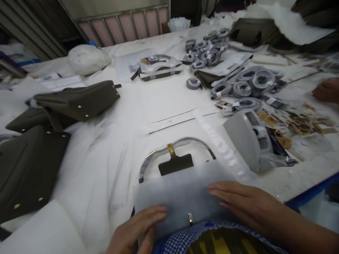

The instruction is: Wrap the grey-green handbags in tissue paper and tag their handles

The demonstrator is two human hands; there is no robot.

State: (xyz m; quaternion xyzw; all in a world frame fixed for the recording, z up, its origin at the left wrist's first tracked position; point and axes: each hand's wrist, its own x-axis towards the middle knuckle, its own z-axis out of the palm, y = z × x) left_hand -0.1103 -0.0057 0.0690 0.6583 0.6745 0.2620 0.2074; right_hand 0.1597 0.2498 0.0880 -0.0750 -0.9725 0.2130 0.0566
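Observation:
In front of me lies a dark bag with its handle [185, 141] wrapped in clear film and arched away from me. A dark flap [177, 164] with a gold-coloured tab sticks out past a greyish translucent sheet [182, 190] that covers the bag's front. My left hand [139, 225] rests at the sheet's left side, fingers stretched out and thumb apart. On the right side my right hand [243, 201] lies on the sheet with its fingers extended. Between the hands, near my checked apron, a small metal turn-lock piece [190, 218] shows. The bag's near edge is hidden.
Dark olive bags [79, 100] with metal studs lie at the left. Rolled grey straps [242, 88] and brown tags [299, 120] are heaped at the right, behind a grey tape dispenser [243, 137]. Another person's hand [327, 90] is at the right edge.

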